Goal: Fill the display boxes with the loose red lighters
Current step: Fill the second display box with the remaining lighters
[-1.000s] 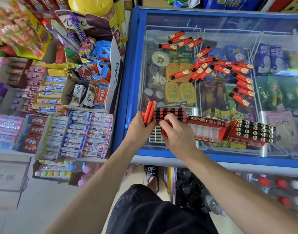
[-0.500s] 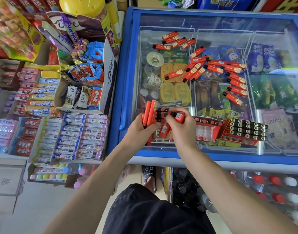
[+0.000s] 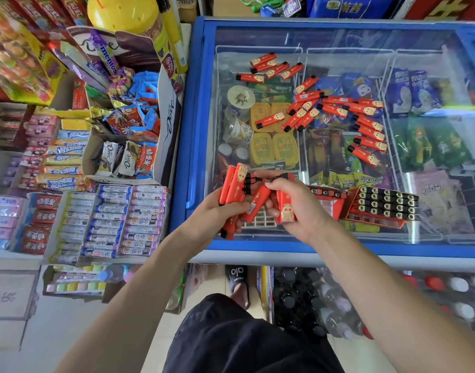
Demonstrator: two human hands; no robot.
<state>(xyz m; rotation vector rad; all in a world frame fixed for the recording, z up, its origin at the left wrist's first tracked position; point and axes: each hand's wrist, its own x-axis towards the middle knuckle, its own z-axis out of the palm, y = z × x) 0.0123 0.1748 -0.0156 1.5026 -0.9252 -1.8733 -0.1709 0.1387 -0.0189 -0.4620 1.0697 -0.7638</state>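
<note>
You can read "mentos" on the purple roll pack (image 3: 107,58) upper left. "Dove" is on the brown display card (image 3: 131,47) behind it, on the white side of the carton (image 3: 169,114), and on the chocolate wrappers (image 3: 128,164) inside that carton. "alo" is on the black slipper (image 3: 237,278) on the floor. Chinese characters show on the candy packs (image 3: 42,201) at left and the blue box (image 3: 347,6) at top, too small for you to make out. Lighter (image 3: 270,120) print is illegible.
</note>
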